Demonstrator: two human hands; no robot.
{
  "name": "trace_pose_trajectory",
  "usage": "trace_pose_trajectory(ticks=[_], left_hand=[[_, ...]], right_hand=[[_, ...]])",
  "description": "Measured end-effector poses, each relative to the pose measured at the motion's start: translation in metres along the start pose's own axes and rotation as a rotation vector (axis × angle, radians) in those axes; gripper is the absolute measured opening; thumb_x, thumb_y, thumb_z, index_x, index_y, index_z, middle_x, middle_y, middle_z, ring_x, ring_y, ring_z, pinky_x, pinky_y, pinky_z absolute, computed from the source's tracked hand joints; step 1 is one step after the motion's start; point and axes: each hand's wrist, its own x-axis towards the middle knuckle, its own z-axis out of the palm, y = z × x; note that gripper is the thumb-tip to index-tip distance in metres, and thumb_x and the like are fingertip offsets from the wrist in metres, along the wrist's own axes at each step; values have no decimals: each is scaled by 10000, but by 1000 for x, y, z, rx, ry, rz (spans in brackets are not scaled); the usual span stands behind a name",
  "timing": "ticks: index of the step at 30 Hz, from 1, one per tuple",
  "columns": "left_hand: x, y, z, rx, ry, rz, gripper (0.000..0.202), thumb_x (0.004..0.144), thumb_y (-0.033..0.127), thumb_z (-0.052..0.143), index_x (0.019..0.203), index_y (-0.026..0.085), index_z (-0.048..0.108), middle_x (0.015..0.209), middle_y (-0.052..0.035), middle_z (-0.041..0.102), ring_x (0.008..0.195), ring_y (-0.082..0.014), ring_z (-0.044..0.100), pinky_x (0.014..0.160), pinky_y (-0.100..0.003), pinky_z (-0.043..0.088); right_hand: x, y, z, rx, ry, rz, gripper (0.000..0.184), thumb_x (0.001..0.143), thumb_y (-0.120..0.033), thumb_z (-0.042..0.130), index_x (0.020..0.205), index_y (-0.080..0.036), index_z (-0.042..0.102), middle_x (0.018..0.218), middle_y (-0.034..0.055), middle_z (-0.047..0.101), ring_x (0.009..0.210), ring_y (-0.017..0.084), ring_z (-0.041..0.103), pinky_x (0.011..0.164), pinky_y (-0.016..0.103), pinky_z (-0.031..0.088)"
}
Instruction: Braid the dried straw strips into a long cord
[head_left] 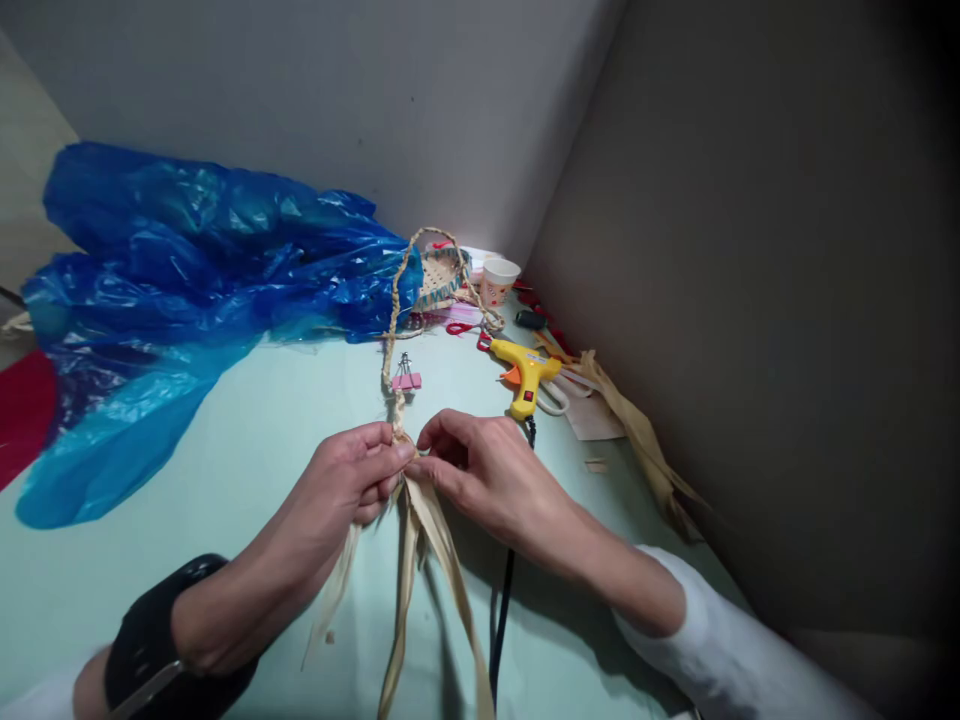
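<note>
A tan braid (395, 310) of dried, husk-like strips runs from the back of the table towards me. My left hand (360, 470) pinches its near end between thumb and fingers. My right hand (487, 465) is closed at the same spot, its thumb and index finger on a flat strip (439, 525) just below the braided part. Loose strips hang down towards me from the grip, one of them under my left hand. Beyond my hands, a pink binder clip (406, 381) lies close beside the braid.
A yellow glue gun (525, 375) lies to the right, its black cord (504, 620) running towards me. Behind it stand a paper cup (498, 280) and a woven piece (441, 278). Blue plastic (217, 260) covers the back left. More strips (637, 430) lie along the right wall.
</note>
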Motion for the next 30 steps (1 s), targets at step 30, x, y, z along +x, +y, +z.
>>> trace_pose_trajectory(ticks=[30], left_hand=[[0,-1,3,-25,6,-34,255,773,369,679,902,184,558,579,65,444,450,-32,205,416,-196,91]], right_hand=[[-7,12,13,26,-14,12,170,880,-209,456,732,-185,538,552,-50,446,497,85,308,504,242,217]])
